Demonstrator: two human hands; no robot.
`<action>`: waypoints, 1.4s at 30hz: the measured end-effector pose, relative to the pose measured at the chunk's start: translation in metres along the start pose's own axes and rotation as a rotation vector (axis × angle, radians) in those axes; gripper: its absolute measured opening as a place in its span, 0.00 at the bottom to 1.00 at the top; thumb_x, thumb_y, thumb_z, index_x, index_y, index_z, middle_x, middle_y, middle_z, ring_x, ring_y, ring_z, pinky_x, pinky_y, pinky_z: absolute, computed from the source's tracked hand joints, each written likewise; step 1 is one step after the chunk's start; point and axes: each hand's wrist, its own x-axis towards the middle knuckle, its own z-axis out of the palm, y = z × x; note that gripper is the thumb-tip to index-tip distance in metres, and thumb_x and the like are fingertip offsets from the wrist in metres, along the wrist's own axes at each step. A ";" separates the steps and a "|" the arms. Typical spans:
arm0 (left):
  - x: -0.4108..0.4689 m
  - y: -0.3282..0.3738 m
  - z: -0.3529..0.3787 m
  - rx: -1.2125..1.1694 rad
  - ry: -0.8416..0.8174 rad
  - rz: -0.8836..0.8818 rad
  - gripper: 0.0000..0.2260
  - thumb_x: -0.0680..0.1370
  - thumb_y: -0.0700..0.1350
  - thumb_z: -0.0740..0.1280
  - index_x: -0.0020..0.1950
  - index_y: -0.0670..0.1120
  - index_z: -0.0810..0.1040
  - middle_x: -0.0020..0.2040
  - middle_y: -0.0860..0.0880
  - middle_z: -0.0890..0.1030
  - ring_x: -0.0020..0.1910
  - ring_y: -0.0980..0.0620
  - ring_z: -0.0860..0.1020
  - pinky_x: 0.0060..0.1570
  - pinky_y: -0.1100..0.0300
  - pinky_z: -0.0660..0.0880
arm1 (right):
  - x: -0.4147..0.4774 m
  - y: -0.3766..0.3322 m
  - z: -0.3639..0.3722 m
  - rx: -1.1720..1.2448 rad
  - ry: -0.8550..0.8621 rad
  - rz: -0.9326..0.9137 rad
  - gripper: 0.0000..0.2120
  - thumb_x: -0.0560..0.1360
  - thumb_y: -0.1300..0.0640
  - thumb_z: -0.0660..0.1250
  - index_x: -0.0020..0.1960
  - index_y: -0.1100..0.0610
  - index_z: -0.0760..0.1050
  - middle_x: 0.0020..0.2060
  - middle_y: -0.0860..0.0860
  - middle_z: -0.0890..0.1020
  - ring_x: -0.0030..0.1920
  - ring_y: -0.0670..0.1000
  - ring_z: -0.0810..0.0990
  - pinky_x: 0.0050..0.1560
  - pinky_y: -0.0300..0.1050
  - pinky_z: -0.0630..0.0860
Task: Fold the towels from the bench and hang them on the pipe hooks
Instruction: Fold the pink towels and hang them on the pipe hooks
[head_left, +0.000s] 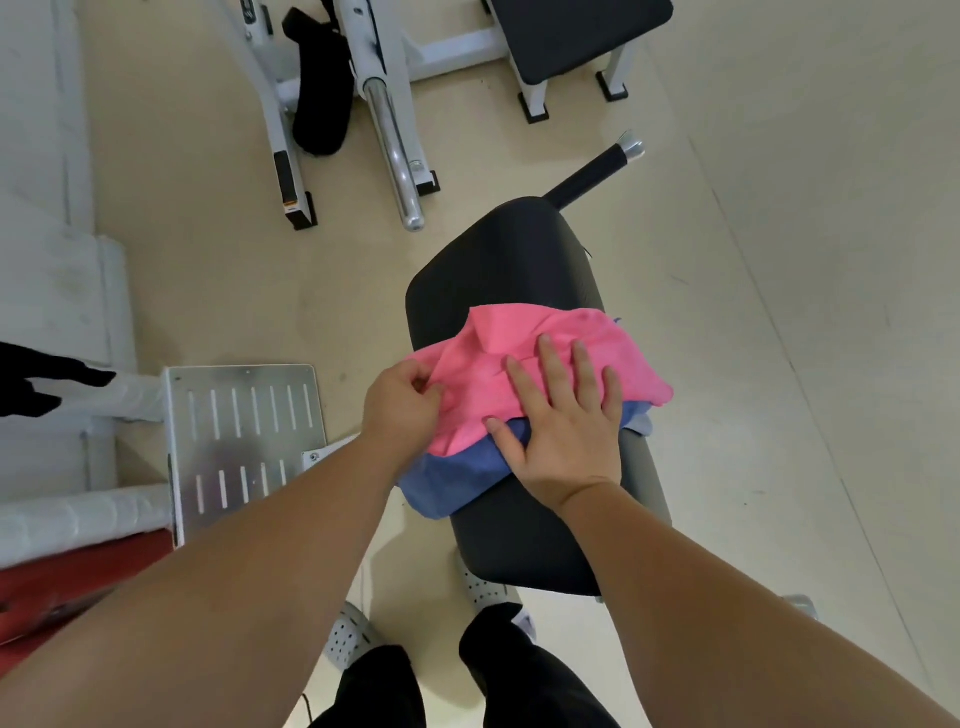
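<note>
- Nearest: grey perforated clogs (345, 631) and black trouser legs (524, 670) stand at the near end of the black padded bench (498, 260). Both forearms reach forward over it.
- Right hand (563, 415) lies flat, fingers straight and spread wide, across the line where the pink cloth towel (519, 325) overlaps the blue cloth towel (457, 475). Likely an anchor, pinning the pile so it does not slide on the pad.
- Left hand (402, 400) has its fingers curled, thumb and fingertips pinching the pink towel's left edge. Reads as taking an edge to draw across for a fold, or to lift it off the blue one; cannot tell which.
- Both towels are rumpled and unfolded, pink on top, blue beneath and spilling over the bench's left side. Task looks early; nothing is hung.
- Bench pad: dark, smooth, narrow. Little room to spread cloth, and the overhang could slip off.
- Left of the bench: slotted bright metal footplate (244, 415) on a white frame.
- Underfoot: pale beige smooth floor (779, 260).
- Beyond: black handle with chrome cap (597, 171) behind the bench, then a chrome bar (389, 130) in a white machine frame. A second black padded seat (571, 31) is farthest. Pipe hooks not in view.
</note>
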 end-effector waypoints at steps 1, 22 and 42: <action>-0.005 0.000 -0.004 -0.013 0.009 0.032 0.13 0.77 0.37 0.67 0.36 0.52 0.75 0.34 0.53 0.76 0.35 0.50 0.74 0.39 0.56 0.74 | -0.001 -0.001 -0.001 0.015 -0.001 0.005 0.35 0.76 0.30 0.58 0.79 0.44 0.61 0.80 0.53 0.60 0.80 0.62 0.55 0.77 0.66 0.47; -0.173 0.089 -0.161 0.154 0.082 0.597 0.07 0.76 0.37 0.71 0.43 0.48 0.80 0.38 0.52 0.81 0.38 0.56 0.77 0.39 0.68 0.72 | 0.007 -0.094 -0.203 0.390 0.008 -0.513 0.14 0.78 0.41 0.65 0.54 0.49 0.81 0.75 0.48 0.70 0.76 0.59 0.64 0.68 0.64 0.67; -0.383 -0.191 -0.291 -0.184 0.256 -0.144 0.13 0.75 0.42 0.73 0.39 0.37 0.72 0.33 0.50 0.72 0.32 0.56 0.71 0.38 0.55 0.70 | -0.064 -0.358 -0.233 0.618 -0.197 -0.865 0.18 0.63 0.42 0.69 0.29 0.56 0.69 0.32 0.53 0.77 0.37 0.56 0.76 0.38 0.55 0.73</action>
